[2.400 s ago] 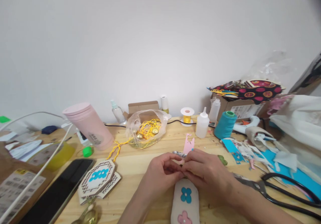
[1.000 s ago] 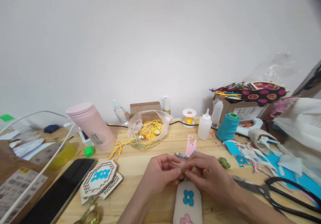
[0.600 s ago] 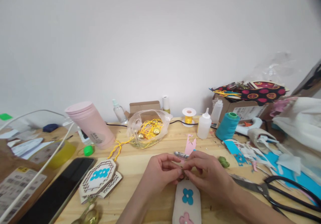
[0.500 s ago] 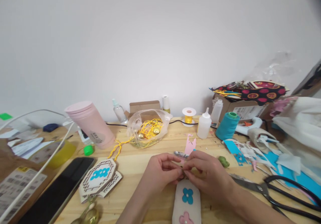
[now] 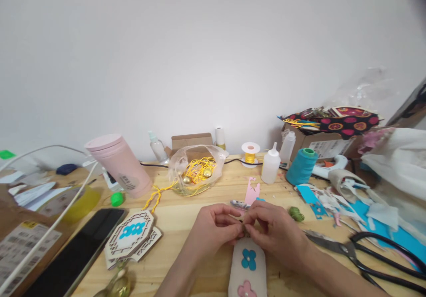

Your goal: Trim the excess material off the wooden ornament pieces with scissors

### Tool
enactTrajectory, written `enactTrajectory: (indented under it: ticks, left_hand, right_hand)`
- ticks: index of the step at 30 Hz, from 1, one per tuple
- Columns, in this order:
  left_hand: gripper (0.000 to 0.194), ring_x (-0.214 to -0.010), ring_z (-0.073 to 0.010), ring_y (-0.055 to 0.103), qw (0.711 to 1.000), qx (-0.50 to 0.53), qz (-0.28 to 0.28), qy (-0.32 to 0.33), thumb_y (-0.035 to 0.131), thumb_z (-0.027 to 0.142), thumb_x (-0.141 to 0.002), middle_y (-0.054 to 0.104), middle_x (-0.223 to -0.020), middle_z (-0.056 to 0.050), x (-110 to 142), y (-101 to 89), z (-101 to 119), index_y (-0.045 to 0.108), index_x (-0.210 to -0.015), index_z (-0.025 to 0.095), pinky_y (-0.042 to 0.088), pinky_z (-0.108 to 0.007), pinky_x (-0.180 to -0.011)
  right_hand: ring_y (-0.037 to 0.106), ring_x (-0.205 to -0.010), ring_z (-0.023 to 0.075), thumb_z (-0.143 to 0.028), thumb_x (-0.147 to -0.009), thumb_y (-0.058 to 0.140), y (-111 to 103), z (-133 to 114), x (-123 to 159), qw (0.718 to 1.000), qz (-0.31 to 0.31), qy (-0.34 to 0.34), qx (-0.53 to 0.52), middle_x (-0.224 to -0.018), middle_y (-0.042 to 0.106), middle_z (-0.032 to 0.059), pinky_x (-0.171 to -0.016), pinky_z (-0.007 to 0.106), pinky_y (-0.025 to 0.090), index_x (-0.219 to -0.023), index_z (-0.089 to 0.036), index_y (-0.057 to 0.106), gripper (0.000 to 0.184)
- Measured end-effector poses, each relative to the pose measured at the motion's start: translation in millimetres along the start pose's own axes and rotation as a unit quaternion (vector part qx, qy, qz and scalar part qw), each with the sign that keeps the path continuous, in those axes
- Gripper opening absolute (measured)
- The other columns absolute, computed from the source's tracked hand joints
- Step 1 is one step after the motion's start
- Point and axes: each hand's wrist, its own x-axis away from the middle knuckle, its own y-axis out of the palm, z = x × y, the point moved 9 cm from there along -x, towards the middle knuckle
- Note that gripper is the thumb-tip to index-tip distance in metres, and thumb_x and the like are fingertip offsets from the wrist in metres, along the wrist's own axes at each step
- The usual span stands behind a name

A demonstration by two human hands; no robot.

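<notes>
1. Between the meeting fingers of the left hand [image 5: 214,224] and the right hand [image 5: 277,226]: a small dark piece [image 5: 246,231]. Both sets of fingers closed in a pinch, apparently on it; mostly hidden, so impossible to tell whether cord, knot or bead.
2. Directly below the fingers, on the near side: a cream panel [image 5: 248,276], upper end right up under the fingertips, lower end cut off by the edge of the view. Nearer the fingers, a blue flower [image 5: 248,259]; farther below, a pink flower [image 5: 246,289].
3. At the fingertips, step in hand by judgement: fine two-handed work at the panel's upper end, perhaps threading or tying.
4. For the next move, by judgement: a light, steady pinch from both sides, without tugging the panel askew.
5. To the right of the fingers, on the desk [image 5: 176,226]: black-handled scissors [image 5: 346,249] and, closer in, a green bundle [image 5: 295,214].
6. Far left of the fingers: a white label [image 5: 31,246] with barcode-like bars. Beyond and left: a pink tumbler [image 5: 116,159] with a dark printed block. Beyond and right: a box label [image 5: 328,149] with lines of print. Too small or blurred to read; no legible brand anywhere.
</notes>
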Motion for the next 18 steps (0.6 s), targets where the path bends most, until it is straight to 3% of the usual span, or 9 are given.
enactTrajectory:
  ticks: [8, 18]
  left_hand:
    - [0.026, -0.055, -0.0135, 0.06, 1.0, 0.009, 0.0, 0.0, 0.076, 0.022, -0.049, 0.067, -0.057, -0.003, -2.9, -1.6, -3.7, 0.064, -0.07, 0.013, 0.046, -0.024, -0.051]
    - [0.027, -0.058, -0.0118, 0.062, 1.0, 0.018, -0.008, -0.018, 0.073, 0.02, -0.056, 0.068, -0.06, -0.003, -0.6, -2.4, -4.4, 0.062, -0.078, 0.012, 0.047, -0.022, -0.055]
  right_hand:
    - [0.053, -0.065, 0.0112, -0.012, -0.075, 0.048, -4.9, -19.3, 4.5, 0.988, 0.053, -0.138, 0.042, -0.07, 0.06, 0.0017, -0.057, 0.02, 0.041, -0.071, -0.02, 0.061, 0.015]
    - [0.045, -0.061, 0.0117, -0.015, -0.082, 0.043, -1.9, -34.0, 9.1, 0.958, -0.008, -0.227, 0.176, -0.071, 0.058, 0.0008, -0.05, 0.023, 0.032, -0.077, -0.021, 0.06, 0.019]
